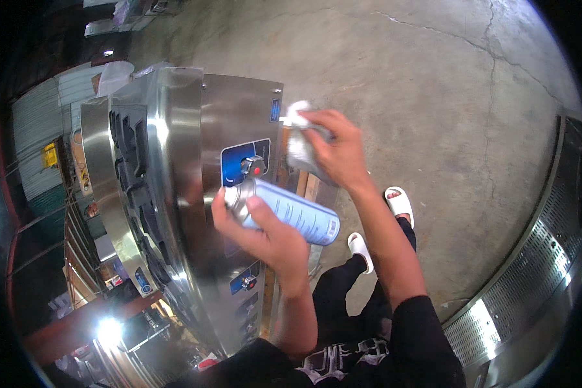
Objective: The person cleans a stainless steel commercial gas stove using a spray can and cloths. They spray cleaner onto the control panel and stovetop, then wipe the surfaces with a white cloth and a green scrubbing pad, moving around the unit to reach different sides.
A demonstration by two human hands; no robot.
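Note:
My left hand (pixel 265 236) is closed round the top of a light blue spray can (pixel 297 212), with one finger at its white nozzle. The can lies tilted in front of a stainless steel stove (pixel 239 103), its base toward the lower right. My right hand (pixel 336 145) grips a crumpled whitish cloth (pixel 301 145) beside the upper corner of the stove's front panel. Between the two hands, a control knob (pixel 253 166) with a red centre sits on a blue plate; another knob (pixel 248 282) shows lower down the panel.
Black burner grates (pixel 136 149) run along the stove's top. At the right stands a long perforated metal panel (pixel 530 258). Concrete floor (pixel 420 84) stretches beyond the stove, and my feet in white slides (pixel 399 202) stand below. A bright lamp (pixel 110 332) shines at the lower left.

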